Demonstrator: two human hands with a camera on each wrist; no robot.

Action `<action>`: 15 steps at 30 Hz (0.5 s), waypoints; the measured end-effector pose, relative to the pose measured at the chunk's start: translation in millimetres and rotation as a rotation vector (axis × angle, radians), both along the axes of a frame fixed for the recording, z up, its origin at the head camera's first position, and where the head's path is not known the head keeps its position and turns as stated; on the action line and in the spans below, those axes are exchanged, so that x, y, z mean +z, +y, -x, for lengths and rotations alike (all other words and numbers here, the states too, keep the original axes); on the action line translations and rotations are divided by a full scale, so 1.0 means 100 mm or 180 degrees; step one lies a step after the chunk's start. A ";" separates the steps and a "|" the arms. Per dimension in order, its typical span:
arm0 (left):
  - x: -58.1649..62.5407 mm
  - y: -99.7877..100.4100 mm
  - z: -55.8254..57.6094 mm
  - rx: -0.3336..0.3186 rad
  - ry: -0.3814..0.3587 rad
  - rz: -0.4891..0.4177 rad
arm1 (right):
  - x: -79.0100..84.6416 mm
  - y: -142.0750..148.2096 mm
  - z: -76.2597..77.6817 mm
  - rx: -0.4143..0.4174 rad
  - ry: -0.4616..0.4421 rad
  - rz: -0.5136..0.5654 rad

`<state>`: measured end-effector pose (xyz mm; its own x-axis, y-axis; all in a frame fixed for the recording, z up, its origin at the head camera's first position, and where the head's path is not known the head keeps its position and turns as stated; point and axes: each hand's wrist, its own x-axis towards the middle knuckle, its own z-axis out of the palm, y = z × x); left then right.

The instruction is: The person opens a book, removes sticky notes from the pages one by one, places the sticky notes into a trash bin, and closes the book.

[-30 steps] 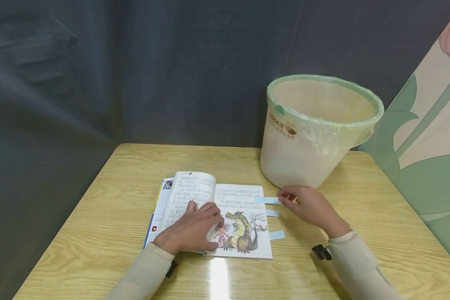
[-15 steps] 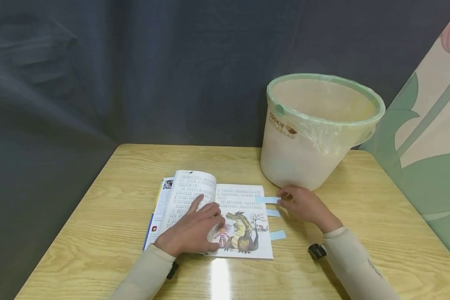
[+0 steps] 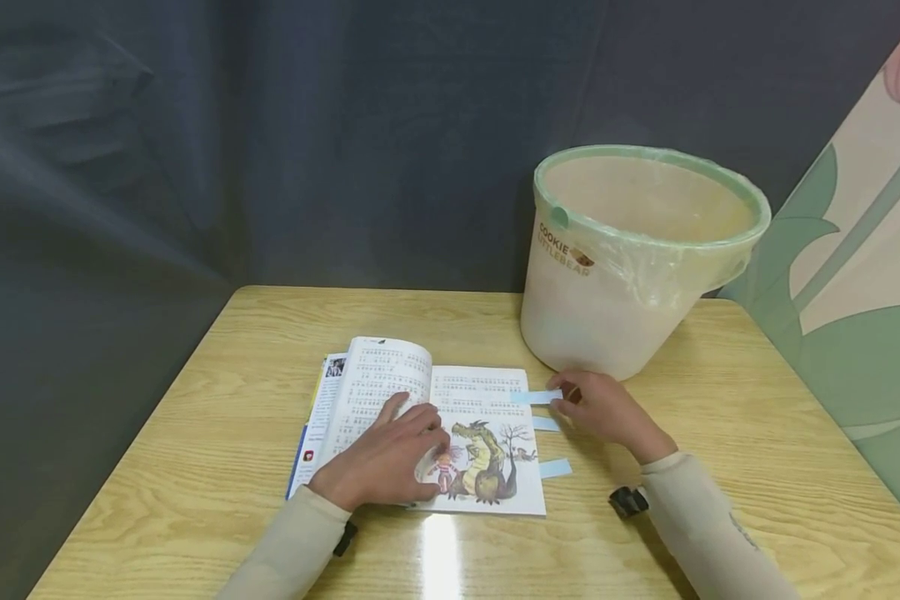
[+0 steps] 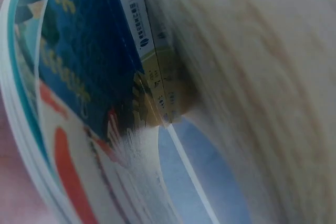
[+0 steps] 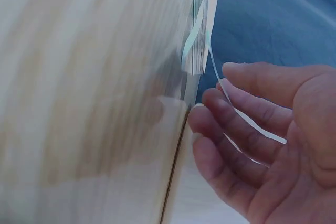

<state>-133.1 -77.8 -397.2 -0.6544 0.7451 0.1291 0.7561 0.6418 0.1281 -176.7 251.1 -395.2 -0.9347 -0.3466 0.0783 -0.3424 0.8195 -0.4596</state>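
Note:
An open book (image 3: 487,383) with printed text and a dragon picture lies on the table. My left hand (image 3: 390,458) rests across its inner fold, fingers spread, thumb low on the right page. In the left wrist view the book's curved blue cover (image 4: 89,51) fills much of the frame. Three pale blue sticky strips stick out past the right page's edge: a top strip (image 3: 536,397), a middle strip (image 3: 546,423) and a bottom strip (image 3: 555,468). My right hand (image 3: 603,408) pinches the top strip's outer end between thumb and fingers. The right wrist view shows its other fingers (image 5: 226,166) loosely bent.
A cream bucket (image 3: 585,308) with a green rim and a clear liner stands at the table's back right, just behind my right hand. Dark fabric (image 3: 390,150) hangs behind the wooden table (image 3: 195,458). A floral panel (image 3: 862,292) borders the right side.
The right hand and forearm have shifted slightly to the left, with the fingertips now over the top strip's end. The left hand stays on the book; its index finger has stretched out a little.

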 end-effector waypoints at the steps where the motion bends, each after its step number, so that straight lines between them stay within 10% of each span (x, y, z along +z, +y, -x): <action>1: 0.00 0.00 0.00 0.0007 0.0006 0.0003 | 0.00 -0.01 0.00 -0.0008 0.0022 0.0019; 15: -0.01 0.01 -0.01 0.0029 0.0004 0.0022 | 0.08 -0.20 -0.06 -0.0132 0.0409 0.0203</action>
